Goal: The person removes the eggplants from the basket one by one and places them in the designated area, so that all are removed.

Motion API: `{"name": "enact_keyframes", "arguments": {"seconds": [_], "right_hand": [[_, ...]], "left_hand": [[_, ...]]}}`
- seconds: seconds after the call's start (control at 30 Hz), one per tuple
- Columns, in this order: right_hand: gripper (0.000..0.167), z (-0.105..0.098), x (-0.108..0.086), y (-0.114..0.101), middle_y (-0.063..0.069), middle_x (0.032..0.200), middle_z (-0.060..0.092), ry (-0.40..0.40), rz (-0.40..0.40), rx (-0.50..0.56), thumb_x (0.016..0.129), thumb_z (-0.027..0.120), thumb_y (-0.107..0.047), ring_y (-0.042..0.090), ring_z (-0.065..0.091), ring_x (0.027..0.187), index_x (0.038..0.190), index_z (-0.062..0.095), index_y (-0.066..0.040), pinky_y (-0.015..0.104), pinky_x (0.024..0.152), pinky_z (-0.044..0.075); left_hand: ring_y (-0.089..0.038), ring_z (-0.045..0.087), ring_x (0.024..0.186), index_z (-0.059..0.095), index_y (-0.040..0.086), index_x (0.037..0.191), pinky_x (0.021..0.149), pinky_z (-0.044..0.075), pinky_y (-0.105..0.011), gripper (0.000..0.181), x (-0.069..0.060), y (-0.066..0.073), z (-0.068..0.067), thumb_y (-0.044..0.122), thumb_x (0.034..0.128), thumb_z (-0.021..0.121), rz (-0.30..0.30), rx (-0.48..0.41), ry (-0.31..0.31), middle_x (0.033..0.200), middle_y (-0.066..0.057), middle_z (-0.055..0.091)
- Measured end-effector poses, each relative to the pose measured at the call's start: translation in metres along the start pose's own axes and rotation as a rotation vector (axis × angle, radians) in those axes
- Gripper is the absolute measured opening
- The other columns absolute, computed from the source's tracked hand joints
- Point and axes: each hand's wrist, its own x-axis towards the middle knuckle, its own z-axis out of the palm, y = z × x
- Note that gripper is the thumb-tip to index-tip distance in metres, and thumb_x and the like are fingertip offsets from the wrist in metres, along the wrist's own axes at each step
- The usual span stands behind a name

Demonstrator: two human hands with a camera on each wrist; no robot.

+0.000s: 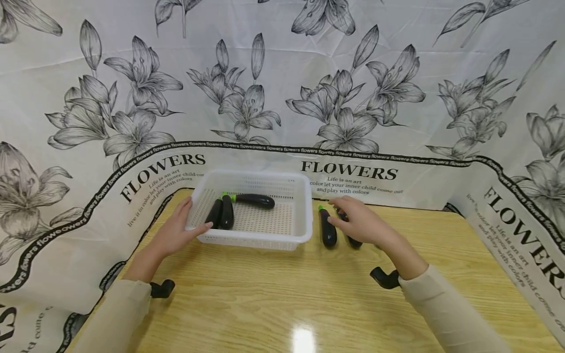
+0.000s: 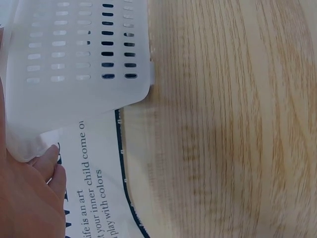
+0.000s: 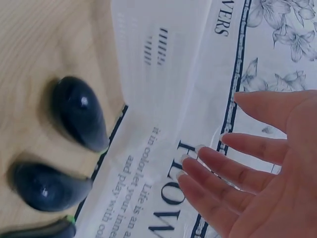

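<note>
A white plastic basket point(image 1: 253, 240) stands at the back left of the table with three dark eggplants inside. Two of them, an upright-lying pair point(image 1: 227, 213), are side by side at its left end; another eggplant point(image 1: 255, 200) lies crosswise behind. My left hand point(image 1: 174, 234) grips the basket's left rim, thumb on top. To the basket's right lies an eggplant point(image 1: 328, 229) with a green stem end. My right hand point(image 1: 359, 220) hovers over the eggplants there, partly covering another eggplant point(image 1: 354, 242). In the right wrist view its fingers are spread and hold nothing; a third eggplant point(image 3: 42, 230) shows at the lower edge.
The wooden table point(image 1: 265, 294) extends toward me. A white cloth point(image 1: 247, 122) printed with flowers and lettering hangs behind the table and along both sides. Black wrist mounts point(image 1: 385, 278) sit at both sleeves.
</note>
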Motion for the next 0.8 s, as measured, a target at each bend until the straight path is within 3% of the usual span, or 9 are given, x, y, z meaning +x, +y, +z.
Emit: {"name": "enact_keyframes", "arguments": {"seconds": [0.33, 0.43, 0.8], "right_hand": [[0.046, 0.025, 0.029, -0.024, 0.021, 0.134, 0.06, -0.039, -0.128, 0.065, 0.102, 0.064, -0.02, 0.035, 0.062, 0.112, 0.141, 0.056, 0.002, 0.051, 0.093, 0.052], [0.047, 0.03, 0.036, -0.03, 0.02, 0.138, 0.059, -0.067, -0.142, 0.108, 0.103, 0.063, -0.022, 0.036, 0.06, 0.119, 0.143, 0.055, 0.0, 0.05, 0.098, 0.051], [0.048, 0.05, 0.07, -0.039, 0.024, 0.143, 0.056, -0.259, -0.197, 0.246, 0.104, 0.06, -0.022, 0.04, 0.058, 0.125, 0.143, 0.053, 0.006, 0.053, 0.106, 0.047]], "left_hand": [[-0.049, 0.035, 0.143, 0.009, 0.001, 0.164, 0.108, 0.036, -0.07, 0.109, -0.002, -0.004, 0.004, 0.067, 0.0941, 0.059, 0.002, -0.012, 0.012, 0.171, -0.018, 0.005], [-0.05, 0.034, 0.143, 0.009, 0.001, 0.164, 0.107, 0.036, -0.07, 0.108, -0.002, -0.004, 0.003, 0.067, 0.0944, 0.058, 0.005, -0.007, 0.014, 0.171, -0.018, 0.005], [-0.05, 0.033, 0.144, 0.008, 0.001, 0.164, 0.108, 0.035, -0.071, 0.108, 0.001, -0.002, 0.001, 0.067, 0.0944, 0.059, 0.013, -0.002, 0.012, 0.171, -0.017, 0.004]]}}
